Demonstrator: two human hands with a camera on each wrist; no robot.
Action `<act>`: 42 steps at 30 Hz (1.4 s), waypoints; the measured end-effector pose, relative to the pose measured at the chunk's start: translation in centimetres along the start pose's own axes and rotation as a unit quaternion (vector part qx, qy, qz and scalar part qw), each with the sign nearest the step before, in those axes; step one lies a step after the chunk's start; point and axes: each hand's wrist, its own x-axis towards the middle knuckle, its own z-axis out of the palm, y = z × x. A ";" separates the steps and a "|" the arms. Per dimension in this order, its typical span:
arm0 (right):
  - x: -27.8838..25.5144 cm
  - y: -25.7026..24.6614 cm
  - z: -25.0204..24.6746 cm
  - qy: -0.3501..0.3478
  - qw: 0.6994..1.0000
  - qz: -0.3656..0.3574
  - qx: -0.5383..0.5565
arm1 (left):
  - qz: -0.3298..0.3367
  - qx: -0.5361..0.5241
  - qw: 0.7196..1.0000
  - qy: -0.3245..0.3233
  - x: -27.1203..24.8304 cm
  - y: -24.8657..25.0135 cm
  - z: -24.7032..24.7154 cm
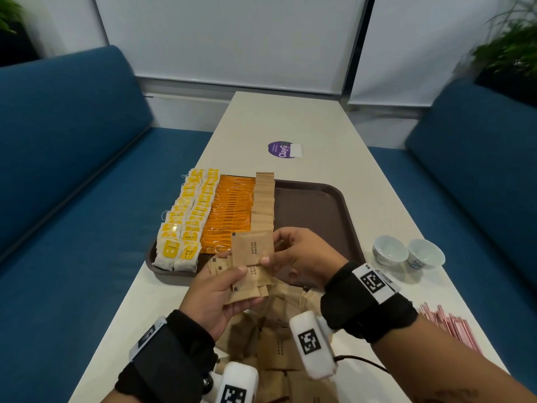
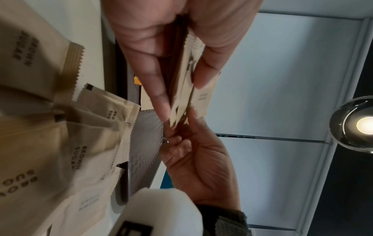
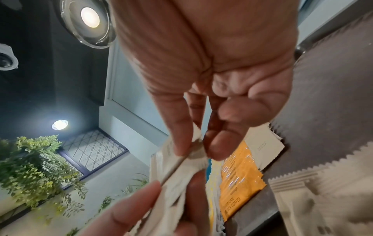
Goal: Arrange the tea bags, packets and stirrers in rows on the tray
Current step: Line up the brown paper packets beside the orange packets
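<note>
From the head view, your left hand [image 1: 220,298] grips a fanned stack of brown sugar packets [image 1: 247,282], and your right hand [image 1: 302,257] pinches the top packet [image 1: 251,248]; the tray [image 1: 316,210] lies just beyond both.

At your left wrist, thumb and fingers [image 2: 159,95] clamp the stack.

At your right wrist, fingertips [image 3: 181,143] pinch a packet's edge.

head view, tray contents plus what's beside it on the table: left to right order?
Yellow tea bags → orange coffee packets → brown sugar row → bare part of the tray → two white cups → pink stirrers. Left out: the hands and the sugar packets they hold.
</note>
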 end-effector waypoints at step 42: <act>8.7 -1.9 -2.6 0.065 0.986 0.077 -0.129 | 0.003 -0.015 0.999 0.038 1.1 1.5 -1.7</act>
